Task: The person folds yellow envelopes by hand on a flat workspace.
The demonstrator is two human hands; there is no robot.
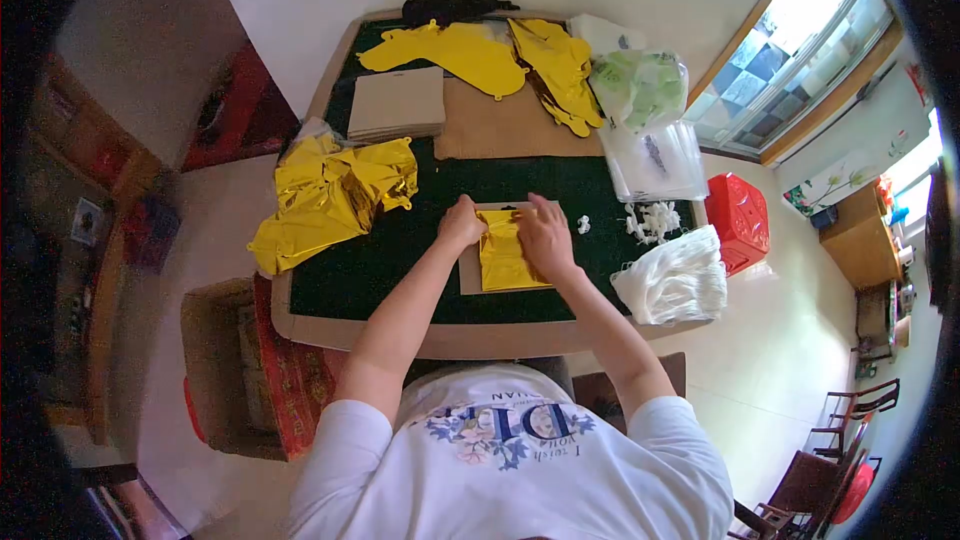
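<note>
A folded gold foil piece lies on a grey-brown cardboard sheet at the front middle of the table. My left hand is closed at the upper left edge of the foil, its fingertips pressed against it. Over the upper right part of the foil rests my right hand, fingers spread and slightly bent. A small white bundle sits just right of this hand. To the left is a crumpled heap of gold foil.
Flat gold foil shapes and a stack of cardboard sheets occupy the far side. Clear plastic bags, small white pieces and a white string bundle lie at right. A red stool stands beyond the table's right edge.
</note>
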